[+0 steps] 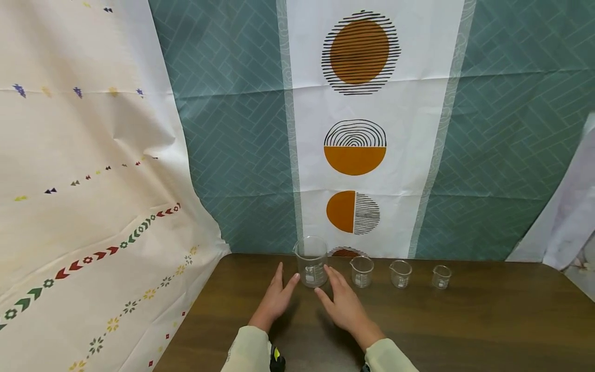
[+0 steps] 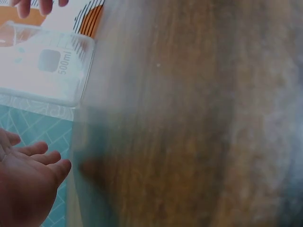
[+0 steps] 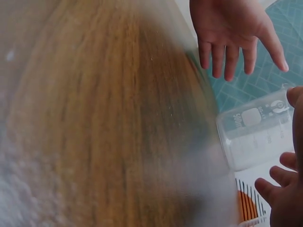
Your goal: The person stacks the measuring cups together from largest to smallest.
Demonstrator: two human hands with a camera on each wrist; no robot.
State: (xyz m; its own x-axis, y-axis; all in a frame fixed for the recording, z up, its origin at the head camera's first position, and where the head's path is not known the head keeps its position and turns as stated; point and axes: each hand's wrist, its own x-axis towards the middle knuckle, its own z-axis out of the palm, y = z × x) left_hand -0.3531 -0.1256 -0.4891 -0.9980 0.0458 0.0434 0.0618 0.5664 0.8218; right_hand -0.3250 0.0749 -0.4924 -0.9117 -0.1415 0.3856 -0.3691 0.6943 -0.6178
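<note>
A large clear glass beaker (image 1: 312,263), marked 500ml in the left wrist view, stands upright at the back of the table. To its left is my left hand (image 1: 275,298), fingers spread and extended. My right hand (image 1: 346,305) is on the other side, its fingertips close to the beaker's wall; whether they touch it I cannot tell. The right wrist view has the left hand (image 3: 232,38) apart from the beaker (image 3: 255,130), palm facing it with straight fingers. Neither hand grips anything.
Right of the large beaker stand three smaller glass beakers in a row, a medium one (image 1: 361,271), a smaller one (image 1: 400,274) and the smallest (image 1: 441,277). They stand on the dark wooden table (image 1: 465,330). A patterned curtain (image 1: 223,129) hangs behind, pale cloth (image 1: 93,217) at left.
</note>
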